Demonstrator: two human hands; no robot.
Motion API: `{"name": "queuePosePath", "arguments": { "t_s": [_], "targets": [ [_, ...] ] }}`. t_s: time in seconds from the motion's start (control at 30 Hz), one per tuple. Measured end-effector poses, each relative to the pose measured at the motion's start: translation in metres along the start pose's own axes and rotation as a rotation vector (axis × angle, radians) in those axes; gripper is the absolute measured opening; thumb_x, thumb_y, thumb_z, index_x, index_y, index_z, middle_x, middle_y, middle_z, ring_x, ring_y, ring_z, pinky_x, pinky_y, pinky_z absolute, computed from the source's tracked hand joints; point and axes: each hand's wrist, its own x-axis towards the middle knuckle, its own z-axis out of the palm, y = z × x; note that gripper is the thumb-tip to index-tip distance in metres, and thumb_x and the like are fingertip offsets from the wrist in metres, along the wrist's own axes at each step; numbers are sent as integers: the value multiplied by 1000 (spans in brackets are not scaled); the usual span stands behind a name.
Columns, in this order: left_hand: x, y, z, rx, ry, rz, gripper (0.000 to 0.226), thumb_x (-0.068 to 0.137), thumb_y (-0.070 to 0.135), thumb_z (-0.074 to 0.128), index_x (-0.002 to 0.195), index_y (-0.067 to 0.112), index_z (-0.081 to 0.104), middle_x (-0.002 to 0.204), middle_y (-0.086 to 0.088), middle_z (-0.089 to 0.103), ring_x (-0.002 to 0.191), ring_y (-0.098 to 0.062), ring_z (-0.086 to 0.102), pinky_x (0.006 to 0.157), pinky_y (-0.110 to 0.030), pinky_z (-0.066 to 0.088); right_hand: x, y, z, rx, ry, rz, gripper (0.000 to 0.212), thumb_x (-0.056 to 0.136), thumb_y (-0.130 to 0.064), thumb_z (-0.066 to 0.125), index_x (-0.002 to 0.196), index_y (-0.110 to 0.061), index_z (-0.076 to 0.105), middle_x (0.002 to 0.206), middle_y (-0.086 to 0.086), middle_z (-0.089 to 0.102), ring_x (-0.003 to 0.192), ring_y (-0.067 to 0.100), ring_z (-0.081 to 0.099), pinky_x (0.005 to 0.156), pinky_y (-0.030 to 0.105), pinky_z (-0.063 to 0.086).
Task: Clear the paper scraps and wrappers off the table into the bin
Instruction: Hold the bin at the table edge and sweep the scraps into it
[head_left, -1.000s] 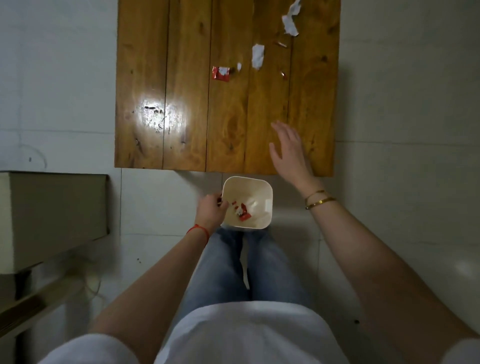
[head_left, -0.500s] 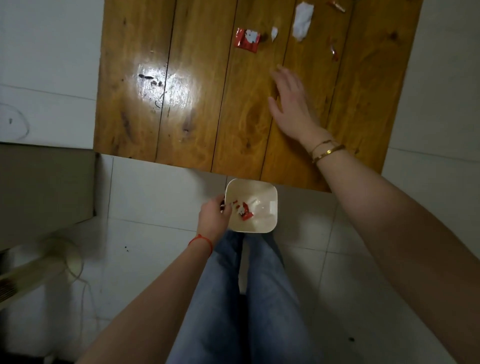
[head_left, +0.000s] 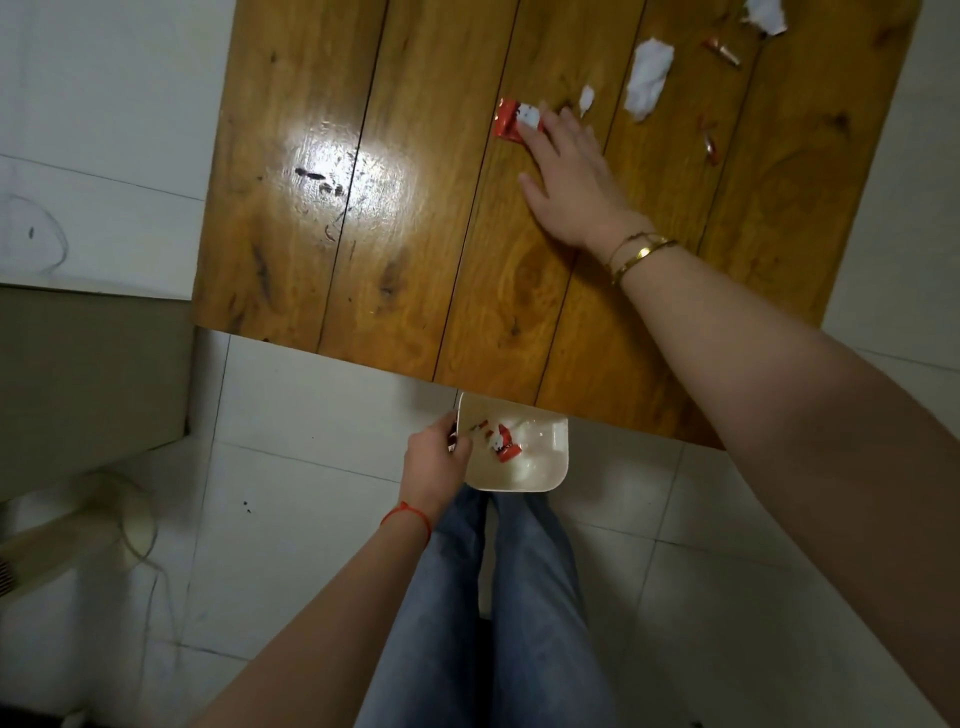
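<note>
My right hand (head_left: 569, 176) lies flat on the wooden table (head_left: 415, 234), fingers spread, fingertips touching a red and white wrapper (head_left: 511, 120). Beyond it lie a small white scrap (head_left: 586, 97), a larger white paper scrap (head_left: 647, 78), another white scrap (head_left: 766, 14) at the top edge, and two small reddish wrapper bits (head_left: 722, 51) (head_left: 709, 143). My left hand (head_left: 436, 460) grips the left rim of a small cream bin (head_left: 540, 480) held just below the table's near edge. Red and white wrappers (head_left: 501, 441) lie inside it.
The floor is white tile. A beige cabinet or box (head_left: 88, 374) stands at the left, close to the table's corner. A fan-like object (head_left: 78, 535) rests on the floor at the lower left. My legs in jeans (head_left: 493, 597) are under the bin.
My right hand has reached forward across the table, from near its front edge up to the red wrapper. The view has moved closer over the table. The left hand keeps its hold on the bin.
</note>
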Motion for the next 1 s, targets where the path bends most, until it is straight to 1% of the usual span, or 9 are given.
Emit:
{"name": "queuePosePath", "arguments": {
  "t_s": [0.17,0.33,0.43,0.53,0.6,0.7,0.83,0.9,1.0],
  "targets": [
    [2,5,-3,18,23,16,29,91,15,48,116,13,63,109,-7,70,88,-15,63,74,-20,47,-43,-6,16,-14,-9,-149,54,99,-33,36,150,-17,24,159,13,18,146,29,11,119,40,2],
    [2,5,-5,3,25,16,29,92,15,48,117,14,63,111,-7,70,86,-12,59,76,-20,47,-104,-10,34,6,-100,-351,51,99,-36,35,147,-19,30,157,10,24,146,25,17,120,45,10],
    [2,7,-6,7,21,19,28,92,16,49,117,14,63,111,-7,70,86,-11,59,76,-21,46,-88,0,23,101,47,-155,53,99,-34,35,149,-18,27,159,8,18,147,24,12,120,45,11],
    [1,6,-6,6,25,14,29,92,15,49,117,14,63,111,-6,70,86,-11,60,75,-20,46,-46,17,-2,83,163,89,56,100,-33,34,151,-19,17,161,7,8,147,24,5,120,42,7],
    [1,5,-5,5,21,10,29,92,15,48,117,15,62,111,-6,70,88,-13,61,75,-19,47,-21,30,-16,75,161,173,58,99,-32,35,152,-19,14,161,9,4,147,26,3,120,42,5],
    [0,6,-3,-2,16,5,30,92,14,48,118,15,61,110,-6,70,85,-10,59,73,-17,46,2,41,-23,83,83,246,58,100,-35,33,152,-17,13,161,12,2,147,28,1,120,42,2],
    [-2,3,-1,-1,8,3,30,92,16,49,120,17,60,111,-4,70,85,-8,60,70,-13,45,6,32,-21,50,21,219,60,101,-39,32,152,-14,14,161,13,3,147,30,1,118,41,2],
    [-4,2,-1,2,4,-2,30,92,17,49,120,18,60,111,-3,70,86,-10,61,68,-12,45,-4,21,-13,17,23,105,59,100,-39,32,151,-13,18,160,13,8,147,30,4,118,40,3],
    [-5,2,-3,1,1,-8,30,93,19,50,121,15,61,111,-5,70,95,-18,66,74,-19,49,-32,5,6,-15,-7,-39,58,100,-39,30,151,-13,18,160,11,10,147,27,6,120,39,3]
  ]
}}
